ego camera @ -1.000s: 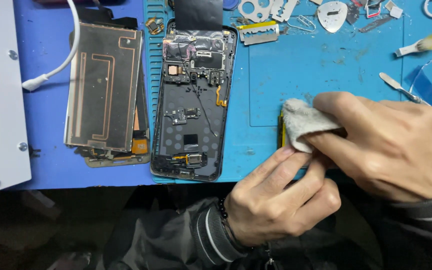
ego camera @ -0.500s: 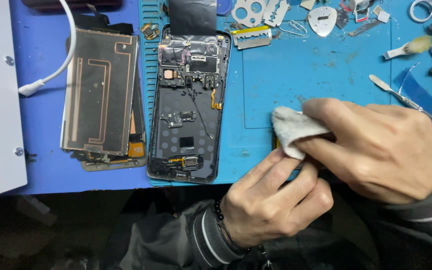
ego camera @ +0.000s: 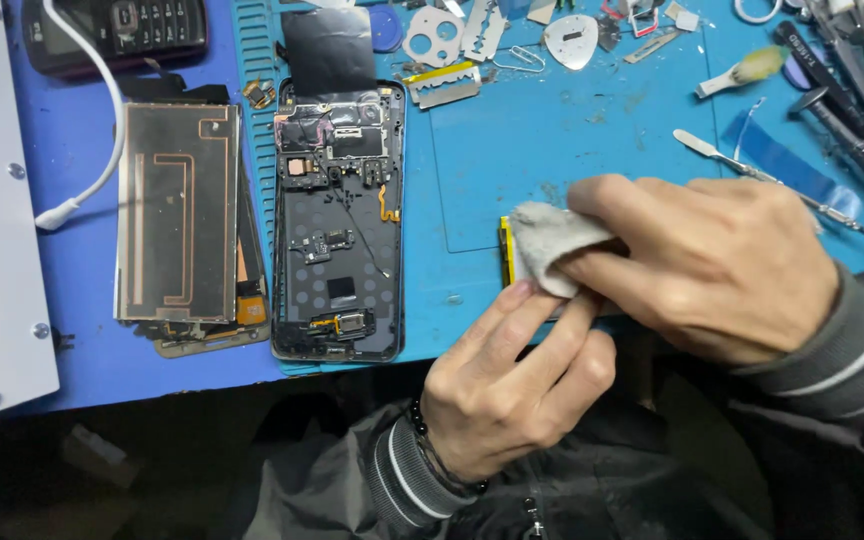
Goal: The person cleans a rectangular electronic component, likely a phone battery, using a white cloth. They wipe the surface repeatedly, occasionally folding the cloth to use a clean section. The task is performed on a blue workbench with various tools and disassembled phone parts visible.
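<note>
A blue mat covers the surface (ego camera: pixel 552 130) in front of you, scattered along its far edge with small tools and parts; your right hand (ego camera: pixel 712 265) is closed around a grey cloth (ego camera: pixel 549 240), pinching it between thumb and fingers and pressing it down onto a thin flat part with a yellow edge (ego camera: pixel 505 250), which lies near the front edge of the mat; most of that part is hidden under the cloth and your hands, so it may be a battery, though you cannot tell from here; your left hand (ego camera: pixel 512 380) comes up from below with its fingers (ego camera: pixel 527 320) stretched out, tips touching the lower side of the cloth and the part beneath it, holding nothing else; to the left, well apart from your hands, an opened phone body (ego camera: pixel 337 225) lies face down with its boards and cables exposed; just beside it on the left lies a metal-backed screen panel (ego camera: pixel 180 212); a white cable (ego camera: pixel 92 140) curves past the panel's upper left corner; a metal spudger (ego camera: pixel 742 165) lies just beyond your right hand.
</note>
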